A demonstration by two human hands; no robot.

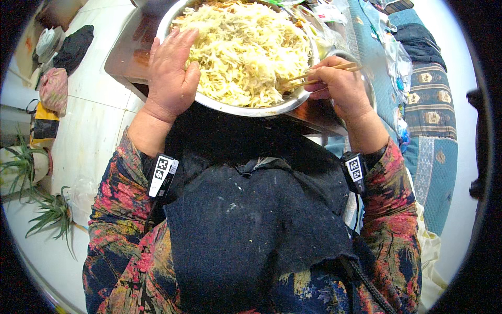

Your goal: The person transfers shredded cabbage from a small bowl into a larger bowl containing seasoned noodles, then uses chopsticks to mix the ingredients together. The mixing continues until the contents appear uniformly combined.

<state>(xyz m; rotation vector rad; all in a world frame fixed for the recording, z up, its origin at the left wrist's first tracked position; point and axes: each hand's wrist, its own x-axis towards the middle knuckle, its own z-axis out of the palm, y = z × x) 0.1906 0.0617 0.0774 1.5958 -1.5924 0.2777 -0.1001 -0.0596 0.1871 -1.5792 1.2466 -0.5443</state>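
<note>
A large metal basin [251,111] stands before me, heaped with pale shredded vegetable [247,55]. Some reddish-brown food [219,4] shows along its far side. My left hand [172,70] lies over the basin's left rim, fingers extended and holding nothing. At the right rim, my right hand [343,84] grips a pair of wooden chopsticks [347,66]. The chopstick tips are down in the shreds near the right edge. Behind my right hand is a second metal bowl [370,88], mostly covered by the hand and forearm.
The basin rests on a dark brown wooden table [127,59]. Clear plastic bags [331,13] lie beyond it. To the right runs a sofa with a teal quilted cover [429,188] and a patterned cushion [429,98]. Potted spiky plants [53,212] stand on the tiled floor at left.
</note>
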